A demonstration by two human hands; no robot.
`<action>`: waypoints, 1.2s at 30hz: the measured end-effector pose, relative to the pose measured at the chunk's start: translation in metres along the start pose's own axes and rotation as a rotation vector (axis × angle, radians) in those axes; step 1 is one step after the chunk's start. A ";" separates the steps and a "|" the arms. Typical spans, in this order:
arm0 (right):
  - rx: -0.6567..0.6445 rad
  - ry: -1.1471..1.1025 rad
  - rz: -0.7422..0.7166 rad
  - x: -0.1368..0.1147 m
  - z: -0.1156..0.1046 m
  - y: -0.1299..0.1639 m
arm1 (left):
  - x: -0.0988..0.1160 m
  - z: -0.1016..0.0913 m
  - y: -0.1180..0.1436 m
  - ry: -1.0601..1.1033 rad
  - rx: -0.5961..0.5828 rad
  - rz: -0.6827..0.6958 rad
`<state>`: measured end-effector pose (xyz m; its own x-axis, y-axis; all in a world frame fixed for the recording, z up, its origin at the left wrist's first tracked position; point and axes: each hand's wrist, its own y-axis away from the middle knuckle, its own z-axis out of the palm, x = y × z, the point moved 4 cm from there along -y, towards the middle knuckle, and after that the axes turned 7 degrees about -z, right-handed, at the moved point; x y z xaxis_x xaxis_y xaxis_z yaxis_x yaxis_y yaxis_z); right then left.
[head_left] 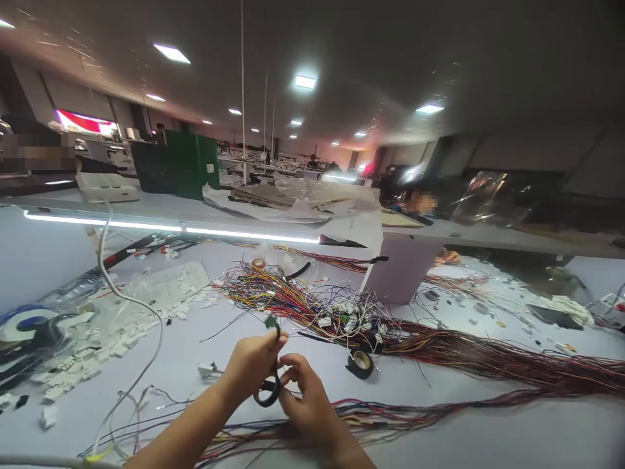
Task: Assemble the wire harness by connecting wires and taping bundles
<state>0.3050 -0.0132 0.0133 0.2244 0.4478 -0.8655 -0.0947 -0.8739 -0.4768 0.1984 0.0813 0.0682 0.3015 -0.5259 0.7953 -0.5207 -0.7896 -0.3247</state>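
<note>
Hands [248,366] partly hide the black loop [278,387] between them.

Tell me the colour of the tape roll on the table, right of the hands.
The tape roll is black with a tan core; best in the head view.

Wires [454,350] look plastic-coated, the tape roll [356,369] matt, the tabletop [415,440] smooth, the clear bag [485,195] glossy plastic.

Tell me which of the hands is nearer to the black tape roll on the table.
Right. The right hand is to the left of the black tape roll, with a gap between; the left hand is farther off, beyond the right one.
</note>
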 end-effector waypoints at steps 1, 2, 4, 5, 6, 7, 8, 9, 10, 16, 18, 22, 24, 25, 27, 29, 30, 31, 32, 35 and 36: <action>0.004 0.075 -0.084 -0.005 -0.001 0.003 | -0.004 0.001 0.000 0.002 -0.001 -0.073; 0.015 0.152 -0.153 -0.007 -0.001 0.005 | -0.007 0.003 0.002 0.012 -0.030 -0.152; 0.055 0.261 -0.241 -0.009 0.000 0.007 | -0.014 0.007 0.008 0.101 -0.104 -0.319; 0.083 0.287 -0.260 -0.008 0.001 0.007 | -0.016 0.009 0.011 0.166 -0.149 -0.389; 0.105 0.302 -0.264 -0.007 0.002 0.006 | -0.017 0.011 0.016 0.232 -0.199 -0.442; 0.115 0.311 -0.265 -0.006 0.002 0.006 | -0.017 0.013 0.020 0.286 -0.252 -0.489; 0.115 0.318 -0.265 -0.005 0.003 0.005 | -0.017 0.014 0.024 0.323 -0.292 -0.525; 0.112 0.319 -0.250 -0.004 0.003 0.005 | -0.016 0.014 0.028 0.344 -0.312 -0.546; 0.111 0.304 -0.217 -0.002 0.001 0.005 | -0.016 0.013 0.030 0.353 -0.311 -0.550; 0.083 -0.188 0.205 0.025 -0.017 0.004 | -0.016 0.005 0.036 0.298 -0.188 -0.446; 0.056 -0.293 0.308 0.033 -0.018 -0.001 | -0.012 0.006 0.034 0.217 -0.227 -0.326; -0.009 -0.262 0.335 0.036 -0.012 -0.019 | 0.015 0.014 0.023 0.051 -0.409 0.049; -0.015 -0.219 0.291 0.033 -0.010 -0.024 | 0.028 0.019 0.017 -0.023 -0.525 0.247; -0.006 -0.201 0.273 0.031 -0.010 -0.024 | 0.032 0.020 0.013 -0.070 -0.563 0.304; 0.024 -0.171 0.253 0.028 -0.013 -0.017 | 0.030 0.020 0.006 -0.155 -0.565 0.304; 0.062 -0.135 0.209 0.026 -0.017 -0.005 | 0.022 0.017 0.001 -0.203 -0.500 0.218; 0.075 -0.110 0.156 0.023 -0.019 0.002 | 0.016 0.016 0.000 -0.208 -0.464 0.176; 0.082 -0.070 0.083 0.020 -0.020 0.008 | 0.011 0.015 0.001 -0.204 -0.437 0.144; 0.083 -0.015 -0.001 0.016 -0.020 0.013 | 0.007 0.015 0.002 -0.197 -0.416 0.117; 0.062 0.179 -0.183 0.005 -0.017 0.020 | -0.002 0.015 0.010 -0.169 -0.344 0.036; 0.072 0.220 -0.190 0.004 -0.016 0.020 | -0.003 0.015 0.013 -0.162 -0.316 0.016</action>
<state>0.3199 -0.0314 0.0027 0.4486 0.5434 -0.7095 -0.0974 -0.7594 -0.6433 0.2032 0.0681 0.0540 0.4009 -0.6003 0.6920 -0.7401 -0.6574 -0.1415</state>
